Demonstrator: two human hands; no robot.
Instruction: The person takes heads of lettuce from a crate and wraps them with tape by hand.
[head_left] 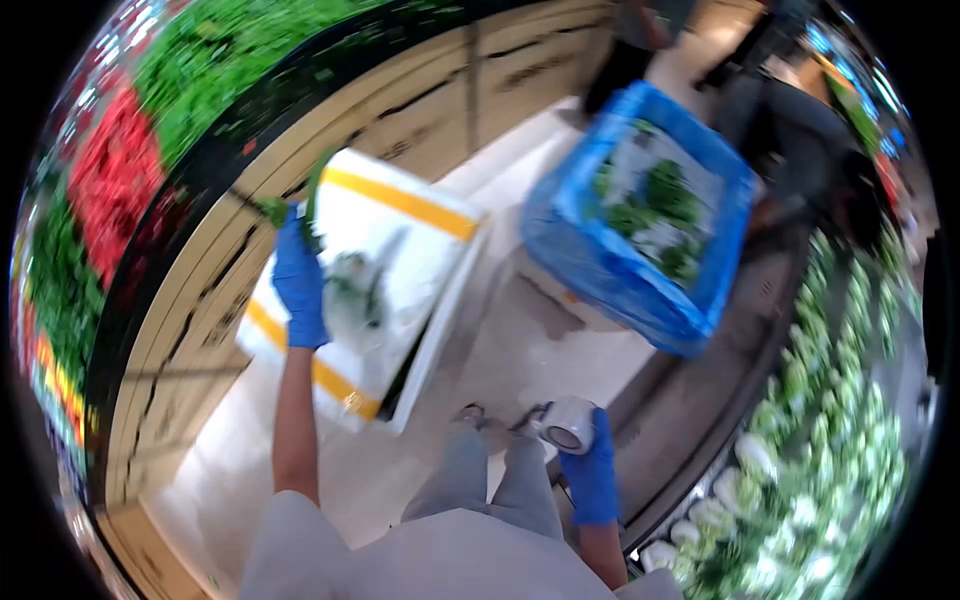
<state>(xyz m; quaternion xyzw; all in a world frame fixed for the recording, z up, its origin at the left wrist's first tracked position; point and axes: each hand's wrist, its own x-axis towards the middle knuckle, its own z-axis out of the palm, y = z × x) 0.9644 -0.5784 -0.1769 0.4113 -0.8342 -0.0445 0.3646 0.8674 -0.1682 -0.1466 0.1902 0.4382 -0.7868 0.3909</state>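
My left hand, in a blue glove, is closed around some leafy greens above the upper left of a white foam box. Yellow tape runs along that box's edges. On its white top lies a small, blurred bunch of greens. Lower right, my right hand, also gloved in blue, grips a white roll-shaped thing with a round grey end; its exact kind is unclear.
A blue-lined crate of greens stands ahead on the right. Wooden-fronted shelving with vegetables runs along the left. Pale cabbages fill a display at right. Other people are near the crate.
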